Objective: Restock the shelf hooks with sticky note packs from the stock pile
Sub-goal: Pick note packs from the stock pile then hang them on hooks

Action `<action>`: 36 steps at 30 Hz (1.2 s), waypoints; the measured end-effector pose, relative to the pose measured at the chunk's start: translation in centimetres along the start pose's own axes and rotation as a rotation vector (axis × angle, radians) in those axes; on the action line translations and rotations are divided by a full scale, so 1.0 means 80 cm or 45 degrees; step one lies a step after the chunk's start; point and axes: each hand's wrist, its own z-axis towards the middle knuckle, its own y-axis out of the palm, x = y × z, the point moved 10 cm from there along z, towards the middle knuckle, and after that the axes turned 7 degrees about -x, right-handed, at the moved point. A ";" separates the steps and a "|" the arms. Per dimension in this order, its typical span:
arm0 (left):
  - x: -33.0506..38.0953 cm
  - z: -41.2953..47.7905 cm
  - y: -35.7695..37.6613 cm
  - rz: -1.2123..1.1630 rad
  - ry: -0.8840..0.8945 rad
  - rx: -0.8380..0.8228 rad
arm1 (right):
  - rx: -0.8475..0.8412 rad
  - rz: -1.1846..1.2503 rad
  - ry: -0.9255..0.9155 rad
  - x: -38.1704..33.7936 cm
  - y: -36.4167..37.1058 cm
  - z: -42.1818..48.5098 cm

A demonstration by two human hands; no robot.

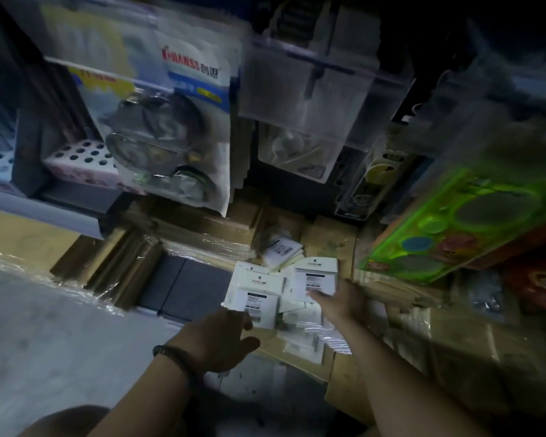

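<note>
Dim head-camera view looking down at the foot of a shop shelf; the picture is blurred.

Two bare forearms reach in from the near edge. The left hand [215,339], with a dark bracelet [174,354] on its wrist, grips the near edge of a white sticky note pack, the left pack [256,294]. Its thumb is spread out to the right and its fingers are curled onto the pack's near edge. The right hand [344,301] holds a second white pack, the right pack [317,279], just right of the first. Its thumb lies across the pack's printed face, and its fingers are hidden behind the pack. Both packs are lifted and tilted, header cards pointing away, each showing a dark label strip and a barcode.

Under and between the hands is the pile [300,323] of more white packs, lying loosely at mixed angles on film-wrapped cardboard boxes [202,231]. A few more packs lie just beyond it. Grey floor [44,326] fills the near left.

Above, goods hang in front of the shelf [44,212]. At far left is a bag with red lettering [189,121] holding dark round objects. A clear bag [312,99] hangs in the middle. A green stencil pack [460,222] hangs tilted at right. The hooks themselves cannot be made out.
</note>
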 end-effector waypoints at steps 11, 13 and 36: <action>-0.021 0.008 0.011 0.021 -0.025 -0.050 | -0.088 0.877 0.043 -0.040 0.002 -0.058; -0.030 0.015 0.018 -0.045 -0.033 -0.027 | -0.256 1.064 0.103 -0.050 0.035 -0.084; -0.105 0.089 0.069 -1.170 -0.542 0.728 | -0.399 0.240 0.058 -0.049 0.129 -0.122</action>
